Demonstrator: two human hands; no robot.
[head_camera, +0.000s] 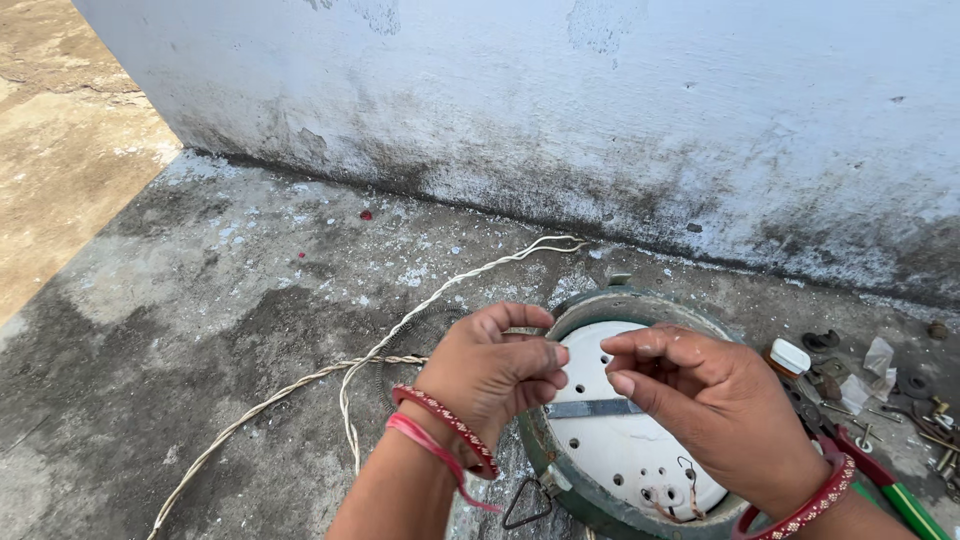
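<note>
My left hand (495, 370) and my right hand (705, 400) hover close together above a round green metal housing (590, 305) that lies on the concrete floor. Inside it sits a white ceramic disc (620, 440) with small holes and a metal strip (590, 408) across its middle. Both hands have fingers curled and pinched toward each other; something thin may be between the fingertips, but I cannot make it out. A twisted white cord (400, 325) runs from the housing's left side across the floor. Red bangles circle both wrists.
A stained whitewashed wall (600, 120) stands just behind the housing. To the right lie small screws, washers and scraps (900, 390), a white-and-red small part (790, 356), and pliers with red and green handles (885, 480). A coiled wire element (425, 335) lies left of the housing.
</note>
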